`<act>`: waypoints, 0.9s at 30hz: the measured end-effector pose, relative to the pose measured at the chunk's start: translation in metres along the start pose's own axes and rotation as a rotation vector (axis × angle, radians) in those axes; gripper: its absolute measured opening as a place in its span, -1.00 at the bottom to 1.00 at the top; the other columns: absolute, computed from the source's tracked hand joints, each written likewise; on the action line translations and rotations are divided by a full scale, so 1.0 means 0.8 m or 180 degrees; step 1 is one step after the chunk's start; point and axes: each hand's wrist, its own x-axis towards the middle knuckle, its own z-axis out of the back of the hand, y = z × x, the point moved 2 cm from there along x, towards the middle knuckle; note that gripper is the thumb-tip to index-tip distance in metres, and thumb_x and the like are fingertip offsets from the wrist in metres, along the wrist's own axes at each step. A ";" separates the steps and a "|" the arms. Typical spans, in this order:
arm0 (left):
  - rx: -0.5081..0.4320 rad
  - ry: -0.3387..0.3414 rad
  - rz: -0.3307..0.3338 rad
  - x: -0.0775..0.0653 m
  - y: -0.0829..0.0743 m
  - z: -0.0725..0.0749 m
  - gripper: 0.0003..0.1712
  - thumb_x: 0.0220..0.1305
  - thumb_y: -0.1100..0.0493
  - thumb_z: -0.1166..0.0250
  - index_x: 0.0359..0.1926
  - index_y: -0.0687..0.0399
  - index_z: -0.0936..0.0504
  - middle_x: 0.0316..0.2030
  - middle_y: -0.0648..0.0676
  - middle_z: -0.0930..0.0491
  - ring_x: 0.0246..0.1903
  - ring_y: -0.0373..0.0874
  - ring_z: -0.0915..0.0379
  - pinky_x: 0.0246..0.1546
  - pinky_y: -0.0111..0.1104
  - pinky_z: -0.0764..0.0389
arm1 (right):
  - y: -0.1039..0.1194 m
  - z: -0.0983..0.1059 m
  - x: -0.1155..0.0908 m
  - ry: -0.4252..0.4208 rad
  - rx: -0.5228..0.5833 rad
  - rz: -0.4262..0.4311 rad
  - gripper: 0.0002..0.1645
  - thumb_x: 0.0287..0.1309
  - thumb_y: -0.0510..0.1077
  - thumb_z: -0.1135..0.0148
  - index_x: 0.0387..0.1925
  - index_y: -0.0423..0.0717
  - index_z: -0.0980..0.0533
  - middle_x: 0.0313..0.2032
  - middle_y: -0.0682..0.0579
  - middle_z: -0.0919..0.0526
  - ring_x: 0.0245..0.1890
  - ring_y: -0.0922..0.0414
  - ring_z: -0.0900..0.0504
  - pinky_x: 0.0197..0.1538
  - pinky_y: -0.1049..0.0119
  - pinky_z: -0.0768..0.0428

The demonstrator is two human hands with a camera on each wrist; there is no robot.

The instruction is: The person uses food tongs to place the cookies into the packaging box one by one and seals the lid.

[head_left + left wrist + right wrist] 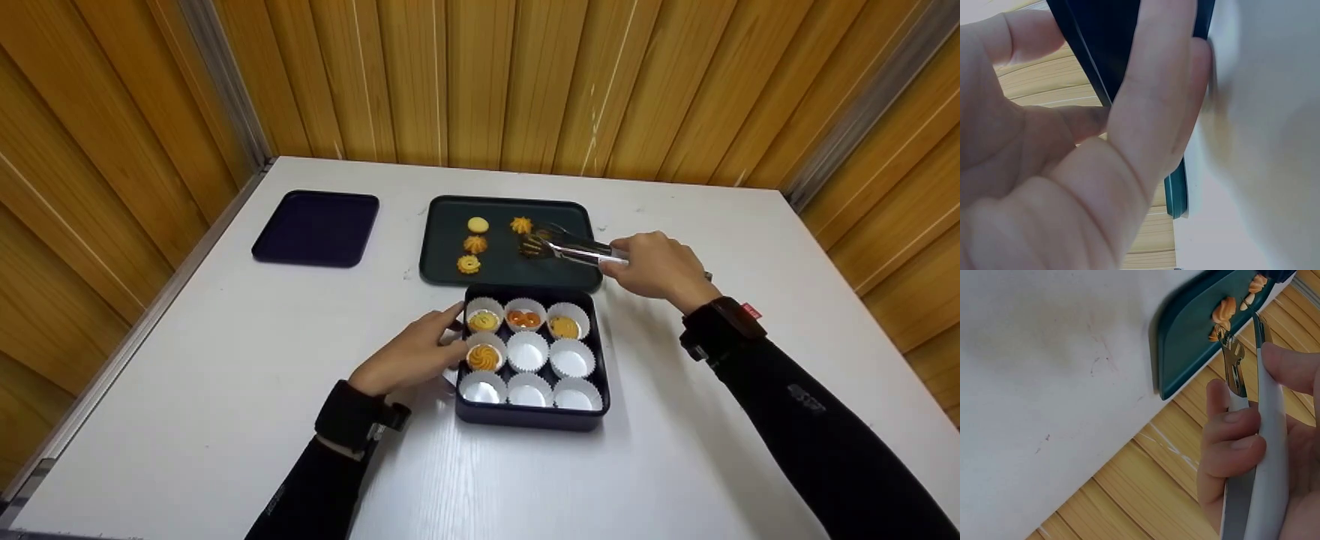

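My left hand (416, 350) rests along the left side of a dark square box (532, 417), its fingers touching the wall. The box (1100, 45) partly hides behind those fingers in the left wrist view. Inside are white paper cups (528, 351) in rows; the back row and middle-left cup hold cookies, including a swirled cookie (484, 358). My right hand (652, 264) grips metal tongs (1272, 439). Their jaws are low over the dark green tray (442, 217), beside a star-shaped cookie (521, 224). Whether they hold a cookie, I cannot tell.
On the tray's left half lie a pale round cookie (478, 224), a ridged cookie (475, 244) and a ring-shaped cookie (469, 264). A dark purple tray (316, 229) is at the back left of the white table (187, 390). Wood-patterned panels (480, 82) surround the table.
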 end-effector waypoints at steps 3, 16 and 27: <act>-0.0023 0.0007 -0.0010 0.000 0.000 0.000 -0.08 0.43 -0.06 -0.19 0.70 -0.01 -0.09 0.44 0.22 -0.40 0.28 0.03 -0.40 0.42 -0.03 -0.38 | 0.001 -0.005 0.003 0.0005 0.0024 -0.0015 -0.28 0.41 0.18 -0.22 0.40 -0.18 -0.56 0.25 -0.33 -0.64 -0.10 -0.19 -0.63 -0.14 -0.18 -0.58; 0.0012 -0.0005 -0.0005 0.000 0.000 0.000 -0.09 0.45 -0.07 -0.19 0.71 -0.03 -0.09 0.45 0.22 -0.40 0.36 0.05 -0.38 0.47 0.00 -0.34 | 0.010 -0.009 0.005 -0.0025 -0.0138 0.0040 -0.33 0.44 0.14 -0.22 0.38 -0.20 -0.57 0.29 -0.34 -0.61 0.05 -0.28 -0.68 -0.02 -0.28 -0.63; -0.0015 -0.0005 -0.0014 -0.002 -0.001 0.000 -0.09 0.46 -0.07 -0.19 0.71 -0.01 -0.09 0.43 0.22 -0.42 0.37 0.08 -0.40 0.45 0.01 -0.37 | 0.015 -0.006 0.001 -0.0027 -0.0403 0.0179 -0.42 0.47 0.12 -0.22 0.32 -0.14 -0.63 0.06 -0.31 -0.74 -0.19 -0.15 -0.65 -0.18 -0.15 -0.63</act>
